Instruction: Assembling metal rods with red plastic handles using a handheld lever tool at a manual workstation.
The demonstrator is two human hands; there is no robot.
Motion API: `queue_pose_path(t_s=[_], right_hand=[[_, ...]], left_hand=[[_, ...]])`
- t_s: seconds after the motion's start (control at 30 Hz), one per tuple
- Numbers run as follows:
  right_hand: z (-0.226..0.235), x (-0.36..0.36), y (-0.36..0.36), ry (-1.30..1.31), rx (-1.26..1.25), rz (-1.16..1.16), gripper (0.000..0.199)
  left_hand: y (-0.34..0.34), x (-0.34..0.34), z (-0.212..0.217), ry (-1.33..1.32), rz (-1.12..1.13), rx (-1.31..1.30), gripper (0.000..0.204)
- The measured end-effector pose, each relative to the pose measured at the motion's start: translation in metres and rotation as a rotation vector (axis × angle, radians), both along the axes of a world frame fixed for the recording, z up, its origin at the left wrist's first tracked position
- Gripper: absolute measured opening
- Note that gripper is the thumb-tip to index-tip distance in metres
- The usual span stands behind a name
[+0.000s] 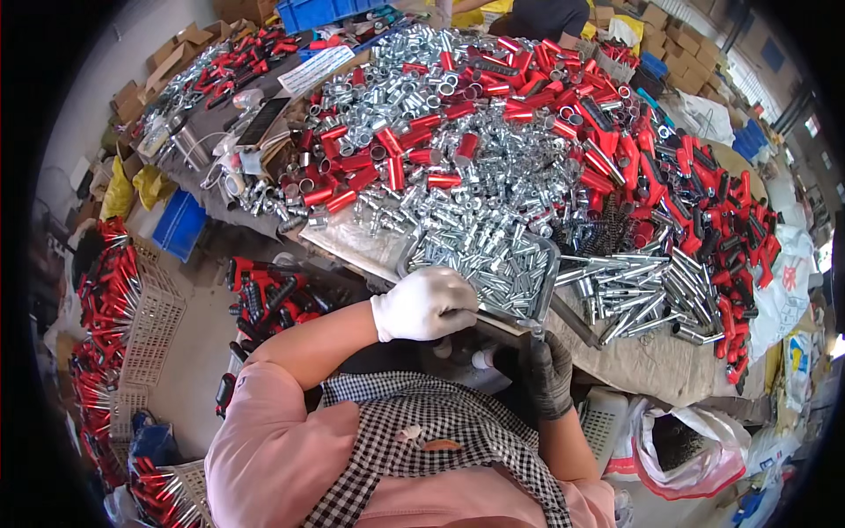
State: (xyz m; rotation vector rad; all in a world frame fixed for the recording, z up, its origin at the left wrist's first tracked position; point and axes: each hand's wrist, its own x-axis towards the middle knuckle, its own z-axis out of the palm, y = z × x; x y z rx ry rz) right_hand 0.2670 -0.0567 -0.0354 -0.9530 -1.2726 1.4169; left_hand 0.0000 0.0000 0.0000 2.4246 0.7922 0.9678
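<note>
My left hand [428,304], in a white glove, is closed above the front edge of the table, just before a metal tray [553,275]. Its fingers curl in, and whatever they may hold is hidden. Short silver metal pins [506,273] fill the tray. My right hand [547,374], in a dark grey glove, is closed near the tray's front right corner. A small silver metal part [533,329] shows at its fingertips; its exact kind is too small to tell. Between the two hands runs a narrow bar-like edge [502,329].
Silver fittings [396,92] and red sleeves [466,148] are heaped behind the tray. Long metal rods [647,286] lie to its right, beside red-and-black handled tools [682,189]. Crates of red tools [154,304] stand on the left; an open white sack [682,449] is at lower right.
</note>
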Motion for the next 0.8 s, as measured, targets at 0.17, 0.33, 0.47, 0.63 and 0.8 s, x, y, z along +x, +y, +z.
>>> queue_pose_path(t_s=[0.17,0.33,0.47,0.63,0.8], right_hand=[[-0.002,0.002,0.01,0.132,-0.17,0.009,0.049],[-0.016,0.012,0.02,0.353,-0.216,0.088,0.042],[0.008,0.028,0.044,0.376,-0.231,0.042,0.045],[0.032,0.022,0.058,0.449,-0.131,-0.284,0.066],[0.009,0.017,0.044,0.391,-0.182,0.036,0.064]], left_hand=[[0.017,0.003,0.003,-0.046,-0.047,0.007,0.016],[0.049,0.006,0.014,-0.002,-0.043,0.003,0.013],[0.067,0.011,0.011,0.016,-0.113,0.021,0.011],[0.084,0.025,0.009,-0.006,-0.162,0.079,0.012],[0.128,0.021,0.033,-0.022,-0.064,0.046,0.008]])
